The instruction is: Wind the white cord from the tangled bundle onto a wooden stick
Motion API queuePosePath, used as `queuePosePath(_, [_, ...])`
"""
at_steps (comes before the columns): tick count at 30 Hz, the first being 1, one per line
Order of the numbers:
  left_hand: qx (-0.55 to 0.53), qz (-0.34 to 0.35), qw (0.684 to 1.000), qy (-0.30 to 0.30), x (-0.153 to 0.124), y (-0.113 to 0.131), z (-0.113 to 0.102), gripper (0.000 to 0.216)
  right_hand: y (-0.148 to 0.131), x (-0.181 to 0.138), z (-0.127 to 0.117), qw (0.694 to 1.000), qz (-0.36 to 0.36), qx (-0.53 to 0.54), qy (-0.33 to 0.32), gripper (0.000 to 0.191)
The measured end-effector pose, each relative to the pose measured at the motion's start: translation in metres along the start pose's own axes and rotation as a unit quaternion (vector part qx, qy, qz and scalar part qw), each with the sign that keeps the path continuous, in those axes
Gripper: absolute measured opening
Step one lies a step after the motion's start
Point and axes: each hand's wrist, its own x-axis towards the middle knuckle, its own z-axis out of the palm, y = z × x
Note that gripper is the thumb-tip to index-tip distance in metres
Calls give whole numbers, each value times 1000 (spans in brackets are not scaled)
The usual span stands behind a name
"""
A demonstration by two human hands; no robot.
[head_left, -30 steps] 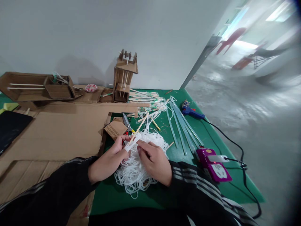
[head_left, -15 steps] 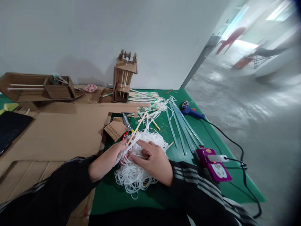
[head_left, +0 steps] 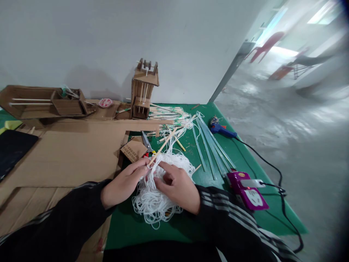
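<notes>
My left hand [head_left: 128,179] is closed on the near end of a thin wooden stick [head_left: 164,146], which points up and away to the right. White string [head_left: 160,203] lies in a loose, tangled heap under both hands. Over the heap, my right hand [head_left: 178,185] has its index finger reaching toward the stick's near end and its thumb bent below, with strands between them. Fingertips of both hands are partly hidden by the string. Scissors [head_left: 146,141] with red and yellow handles lie just beyond my left hand, beside a small cardboard piece [head_left: 133,149].
Several clear glue sticks [head_left: 211,149] and a blue glue gun [head_left: 222,130] lie right, with a purple power strip [head_left: 248,191] and black cable. Wooden sticks [head_left: 166,112] lie behind. Cardboard structures [head_left: 141,92] stand by the wall. A cardboard sheet [head_left: 79,153] covers the left.
The stick has tilted further to the right, its far end swinging right. My left hand has turned slightly and shifted up, and my right thumb has drawn a little right.
</notes>
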Motion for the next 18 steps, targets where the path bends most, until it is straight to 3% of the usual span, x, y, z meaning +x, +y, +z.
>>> queuePosePath(7, [55, 52, 997, 13, -4, 6, 2, 20, 0, 0, 2, 1000, 7, 4, -24, 34])
queuePosePath(13, [175, 160, 971, 19, -7, 11, -2, 21, 1, -2, 3, 999, -23, 9, -26, 25])
queuePosePath(18, [254, 160, 953, 42, -13, 20, -7, 24, 1, -3, 2, 1000, -3, 16, -23, 23])
